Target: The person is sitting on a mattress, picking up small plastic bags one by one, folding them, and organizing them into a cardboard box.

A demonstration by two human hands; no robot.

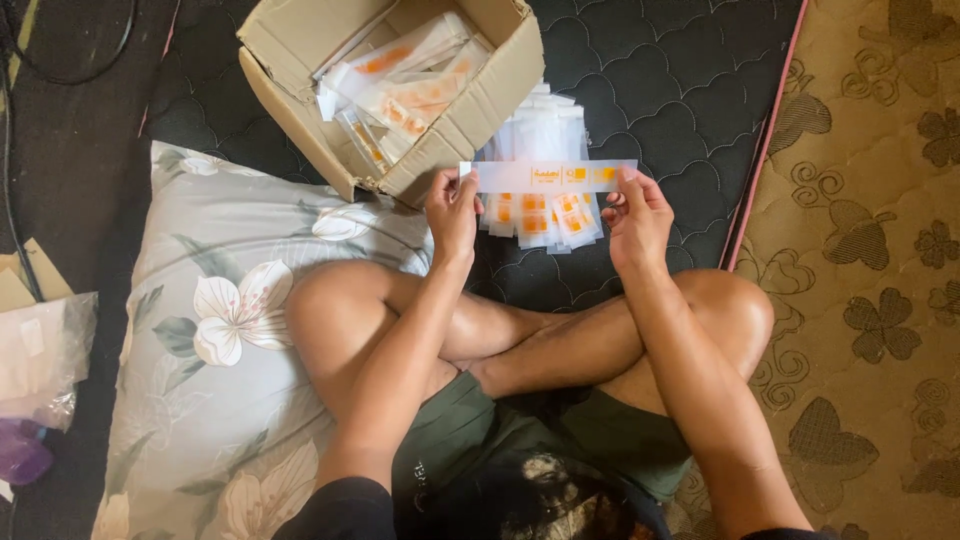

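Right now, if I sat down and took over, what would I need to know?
Left hand pinches one end of a long clear packet with orange print; right hand pinches the other end, holding it flat.
A pile of similar packets lies on the dark mattress just beyond the hands.
More packets fill the open cardboard box beside the floral pillow.
How many are finished can't be told.

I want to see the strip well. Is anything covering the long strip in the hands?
Nothing visible covers it. The left hand and right hand pinch the ends of the strip. The pile of packets lies beneath it.
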